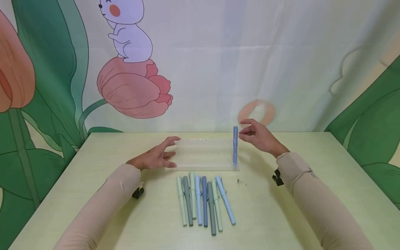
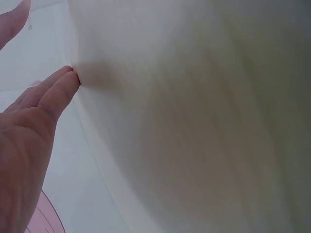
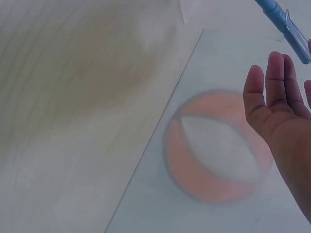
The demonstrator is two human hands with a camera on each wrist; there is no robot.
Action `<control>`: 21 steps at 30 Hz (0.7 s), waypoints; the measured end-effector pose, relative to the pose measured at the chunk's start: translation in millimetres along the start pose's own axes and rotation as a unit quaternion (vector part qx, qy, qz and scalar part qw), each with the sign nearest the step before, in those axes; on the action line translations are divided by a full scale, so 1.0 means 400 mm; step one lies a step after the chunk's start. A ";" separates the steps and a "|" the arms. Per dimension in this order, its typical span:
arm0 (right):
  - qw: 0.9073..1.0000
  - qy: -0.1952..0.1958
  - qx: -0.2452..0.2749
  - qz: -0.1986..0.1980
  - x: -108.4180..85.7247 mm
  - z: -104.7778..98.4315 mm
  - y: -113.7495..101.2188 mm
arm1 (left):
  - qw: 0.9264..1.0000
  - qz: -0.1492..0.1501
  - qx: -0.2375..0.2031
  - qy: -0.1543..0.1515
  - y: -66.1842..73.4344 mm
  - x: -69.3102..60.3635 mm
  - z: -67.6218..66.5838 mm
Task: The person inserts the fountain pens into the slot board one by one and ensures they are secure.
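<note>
A clear plastic holder (image 1: 204, 154) stands near the table's back edge. One blue pen (image 1: 235, 145), also in the right wrist view (image 3: 284, 24), is upright at its right end. My left hand (image 1: 156, 154) is at the holder's left end, fingers spread around that side; in the left wrist view the hand (image 2: 36, 116) shows extended fingers. My right hand (image 1: 260, 137) is just right of the pen, its fingers loosely bent and apart from it; the right wrist view shows the hand (image 3: 286, 107) with relaxed fingers and nothing in them.
In front of the holder lies a row of several pens (image 1: 204, 201) in green, grey and blue, side by side. A small dark scrap (image 1: 240, 181) is right of them on the table (image 1: 256, 215). Behind hangs a printed curtain (image 1: 200, 69).
</note>
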State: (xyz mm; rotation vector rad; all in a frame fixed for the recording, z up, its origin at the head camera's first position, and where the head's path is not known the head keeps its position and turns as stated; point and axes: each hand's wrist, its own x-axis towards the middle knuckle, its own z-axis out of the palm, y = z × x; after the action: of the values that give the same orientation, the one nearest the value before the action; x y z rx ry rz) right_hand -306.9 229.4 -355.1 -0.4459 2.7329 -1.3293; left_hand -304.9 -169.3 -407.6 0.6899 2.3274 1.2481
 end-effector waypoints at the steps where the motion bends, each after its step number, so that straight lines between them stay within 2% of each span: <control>1: 1.000 0.001 -0.001 0.001 -0.005 -0.003 0.000 | 1.000 0.000 0.000 0.000 0.000 0.000 0.000; 10: 1.000 0.006 0.003 -0.007 -0.044 -0.019 0.006 | 1.000 -0.003 -0.007 -0.002 -0.001 0.001 0.001; 21: 1.000 -0.004 0.013 -0.002 -0.080 -0.011 0.003 | 1.000 -0.006 -0.004 -0.003 0.002 -0.001 -0.002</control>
State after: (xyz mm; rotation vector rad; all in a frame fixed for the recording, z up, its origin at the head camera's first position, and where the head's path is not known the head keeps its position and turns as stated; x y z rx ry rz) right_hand -277.6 242.9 -355.3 -0.4530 2.7062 -1.3610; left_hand -304.9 -169.4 -406.5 0.6734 2.3172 1.2488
